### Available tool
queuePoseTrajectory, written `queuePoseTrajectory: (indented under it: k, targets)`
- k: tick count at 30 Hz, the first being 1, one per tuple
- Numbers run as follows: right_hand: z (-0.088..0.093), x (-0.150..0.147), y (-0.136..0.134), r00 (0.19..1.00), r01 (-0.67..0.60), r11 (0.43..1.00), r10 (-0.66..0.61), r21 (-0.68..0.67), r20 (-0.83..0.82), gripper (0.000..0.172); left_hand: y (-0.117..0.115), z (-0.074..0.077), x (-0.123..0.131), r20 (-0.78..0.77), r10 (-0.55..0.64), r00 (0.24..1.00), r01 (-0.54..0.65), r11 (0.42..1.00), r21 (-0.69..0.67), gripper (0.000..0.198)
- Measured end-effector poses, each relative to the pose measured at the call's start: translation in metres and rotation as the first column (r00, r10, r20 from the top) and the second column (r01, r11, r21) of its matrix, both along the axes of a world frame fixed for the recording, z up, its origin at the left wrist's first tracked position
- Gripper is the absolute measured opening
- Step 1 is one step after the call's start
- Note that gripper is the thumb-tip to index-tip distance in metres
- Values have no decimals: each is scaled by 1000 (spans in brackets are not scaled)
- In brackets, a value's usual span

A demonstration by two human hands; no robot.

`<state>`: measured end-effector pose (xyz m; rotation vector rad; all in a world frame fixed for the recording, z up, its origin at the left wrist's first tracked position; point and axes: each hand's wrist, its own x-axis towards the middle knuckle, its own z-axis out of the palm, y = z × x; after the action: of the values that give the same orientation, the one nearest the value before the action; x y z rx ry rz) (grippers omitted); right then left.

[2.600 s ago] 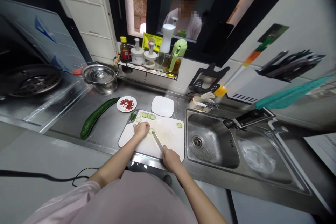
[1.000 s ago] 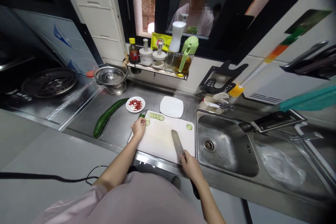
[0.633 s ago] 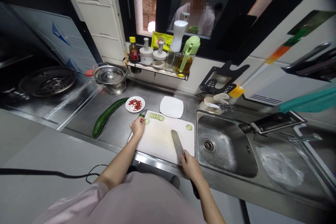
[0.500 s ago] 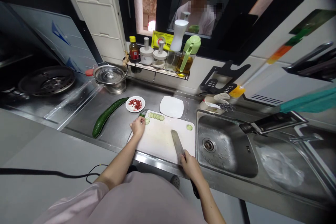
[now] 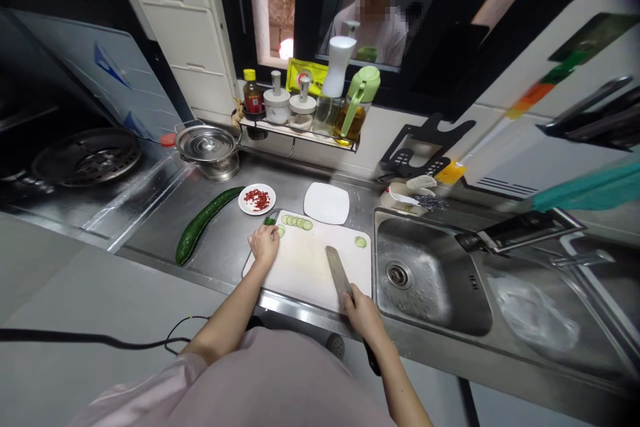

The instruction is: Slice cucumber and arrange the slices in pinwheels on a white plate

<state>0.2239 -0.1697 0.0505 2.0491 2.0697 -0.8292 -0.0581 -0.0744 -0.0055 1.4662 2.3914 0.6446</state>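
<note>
My right hand [image 5: 364,315] is wrapped round a kitchen knife [image 5: 338,271], whose blade lies over the right half of the white cutting board [image 5: 300,273]. At the board's left edge, my left hand [image 5: 264,245] has its fingers bent and pinched at a pale cucumber slice [image 5: 281,231]. Just beyond those fingers lies a dark green cucumber piece [image 5: 270,221], partly hidden. A row of overlapping cucumber slices [image 5: 297,222] runs along the board's far edge, and another slice [image 5: 361,241] sits at its right corner.
A whole cucumber [image 5: 205,221] and a small plate of chopped red pieces [image 5: 257,200] are to the left. Behind the board is a white plate [image 5: 327,203]; the sink [image 5: 430,280] adjoins on the right. A metal pot [image 5: 210,150] stands below the condiment rack [image 5: 300,128].
My left hand has drawn slightly back from the dark green cucumber piece, which now shows more, and its fingers have shifted to the pale slice. The knife and right hand stay put.
</note>
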Motion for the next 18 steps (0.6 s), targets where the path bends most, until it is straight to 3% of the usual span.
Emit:
queuePoseTrajectory:
  k: [7,12,18]
  targets:
    - [4,-1,0,999,39,999,-39,-6,3,28,11,5,34,11,-124,992,123,991,51,27]
    - [1,2,-2,997,70,998,-70,5,25,26,35,11,53,-8,-243,970,243,970,-17,32]
    - [1,5,-6,997,70,997,-70,14,16,24,50,14,64,-23,-310,951,306,947,-97,36]
